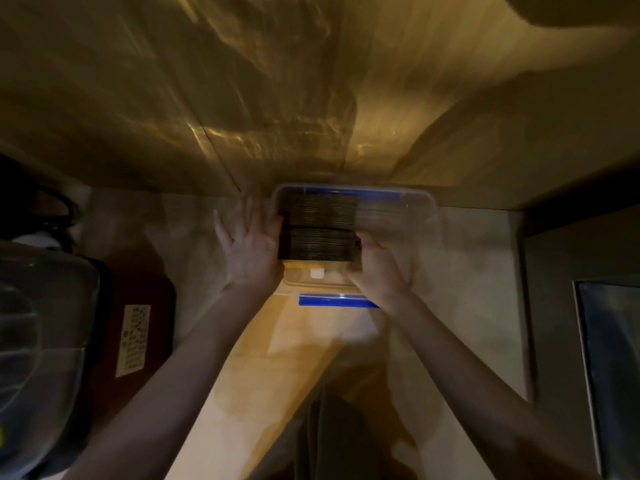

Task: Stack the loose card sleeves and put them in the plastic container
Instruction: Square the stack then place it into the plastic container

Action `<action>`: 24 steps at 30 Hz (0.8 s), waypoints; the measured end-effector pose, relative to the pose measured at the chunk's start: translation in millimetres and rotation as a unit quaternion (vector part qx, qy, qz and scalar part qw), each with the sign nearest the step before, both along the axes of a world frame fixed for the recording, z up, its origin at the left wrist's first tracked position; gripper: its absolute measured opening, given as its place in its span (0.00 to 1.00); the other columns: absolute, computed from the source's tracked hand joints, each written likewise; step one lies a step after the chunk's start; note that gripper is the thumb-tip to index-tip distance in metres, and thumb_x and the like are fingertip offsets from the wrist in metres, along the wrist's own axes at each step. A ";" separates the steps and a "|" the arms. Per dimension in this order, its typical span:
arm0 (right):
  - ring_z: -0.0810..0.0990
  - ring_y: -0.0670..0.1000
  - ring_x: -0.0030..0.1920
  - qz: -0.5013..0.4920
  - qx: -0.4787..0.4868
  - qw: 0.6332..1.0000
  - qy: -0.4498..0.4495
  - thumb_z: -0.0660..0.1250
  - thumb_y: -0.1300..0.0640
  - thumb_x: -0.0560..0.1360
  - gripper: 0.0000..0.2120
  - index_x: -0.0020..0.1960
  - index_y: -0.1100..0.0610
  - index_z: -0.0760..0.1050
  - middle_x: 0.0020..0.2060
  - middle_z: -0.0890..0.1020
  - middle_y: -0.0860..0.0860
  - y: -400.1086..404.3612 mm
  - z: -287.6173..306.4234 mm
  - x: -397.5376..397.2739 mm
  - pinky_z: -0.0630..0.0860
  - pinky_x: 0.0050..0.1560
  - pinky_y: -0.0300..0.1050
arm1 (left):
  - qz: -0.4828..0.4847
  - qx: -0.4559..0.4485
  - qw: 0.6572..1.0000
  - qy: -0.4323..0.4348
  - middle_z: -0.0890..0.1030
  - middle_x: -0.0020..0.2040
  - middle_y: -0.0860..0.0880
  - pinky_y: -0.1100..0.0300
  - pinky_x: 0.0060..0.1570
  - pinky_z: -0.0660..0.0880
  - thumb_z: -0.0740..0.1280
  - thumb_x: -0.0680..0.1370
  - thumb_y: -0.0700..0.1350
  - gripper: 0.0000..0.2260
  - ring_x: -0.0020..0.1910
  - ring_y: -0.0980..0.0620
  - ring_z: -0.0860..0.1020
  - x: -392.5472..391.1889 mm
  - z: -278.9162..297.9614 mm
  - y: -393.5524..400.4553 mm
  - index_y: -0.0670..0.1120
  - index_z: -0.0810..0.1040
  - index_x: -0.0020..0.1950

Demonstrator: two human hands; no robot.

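Note:
A clear plastic container with blue clip handles sits on the wooden desk against the wall. Inside its left half a dark stack of card sleeves stands on edge, with a second stack behind it. My left hand presses flat against the left side of the near stack, fingers spread. My right hand grips the stack's right side from within the container. The stack is squeezed between both hands.
A blue clip handle lies at the container's near edge. A dark red box with a white label and a clear plastic lid or tub are on the left. A dark framed object stands at the right.

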State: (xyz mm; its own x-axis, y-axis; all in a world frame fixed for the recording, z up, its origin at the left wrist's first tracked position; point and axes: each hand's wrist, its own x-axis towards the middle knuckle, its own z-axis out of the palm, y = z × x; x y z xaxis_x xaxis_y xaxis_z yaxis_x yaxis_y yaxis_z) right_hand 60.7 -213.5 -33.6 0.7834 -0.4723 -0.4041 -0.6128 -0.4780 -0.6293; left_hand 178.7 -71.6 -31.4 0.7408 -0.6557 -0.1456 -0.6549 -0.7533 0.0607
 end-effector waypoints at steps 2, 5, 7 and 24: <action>0.77 0.54 0.59 -0.015 0.016 1.000 0.002 0.68 0.62 0.71 0.24 0.65 0.56 0.67 0.58 0.80 0.55 -0.4 0.9 -1.4 0.69 0.53 0.39 | 0.019 -0.013 1.000 0.016 0.53 0.76 0.41 0.38 0.67 0.33 0.69 0.71 0.47 0.33 0.75 0.41 0.44 0.3 2.9 4.8 0.49 0.58 0.72; 0.77 0.52 0.57 -0.034 0.063 0.997 -0.001 0.65 0.63 0.73 0.20 0.65 0.56 0.68 0.57 0.79 0.54 2.2 4.1 -2.6 0.68 0.52 0.36 | 0.023 -0.056 0.997 0.044 0.57 0.76 0.40 0.39 0.69 0.36 0.67 0.72 0.49 0.28 0.76 0.42 0.47 -4.7 5.2 11.3 0.48 0.63 0.70; 0.78 0.49 0.49 -0.089 0.109 0.990 -0.023 0.61 0.63 0.75 0.15 0.62 0.57 0.71 0.53 0.81 0.54 4.6 6.9 -0.5 0.70 0.44 0.33 | 0.024 -0.051 0.997 0.060 0.55 0.76 0.41 0.41 0.70 0.38 0.65 0.73 0.50 0.30 0.76 0.42 0.47 -7.9 2.3 12.2 0.49 0.59 0.73; 0.68 0.55 0.66 -0.382 0.386 0.837 -0.064 0.45 0.44 0.80 0.24 0.69 0.55 0.65 0.67 0.71 0.56 16.0 0.7 33.4 0.62 0.62 0.47 | 0.124 -0.171 0.962 0.175 0.67 0.69 0.41 0.42 0.51 0.76 0.63 0.74 0.41 0.29 0.57 0.40 0.75 -15.7 -22.8 -0.1 0.49 0.56 0.73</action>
State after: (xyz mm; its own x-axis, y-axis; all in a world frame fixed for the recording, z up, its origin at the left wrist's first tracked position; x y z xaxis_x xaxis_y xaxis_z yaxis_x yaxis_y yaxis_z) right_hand 94.1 -197.4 -32.9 0.4317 -0.4925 -0.7557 -0.4581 0.6021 -0.6540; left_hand 163.0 -71.7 -54.2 0.8253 -0.5191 -0.2222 -0.3519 -0.7806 0.5166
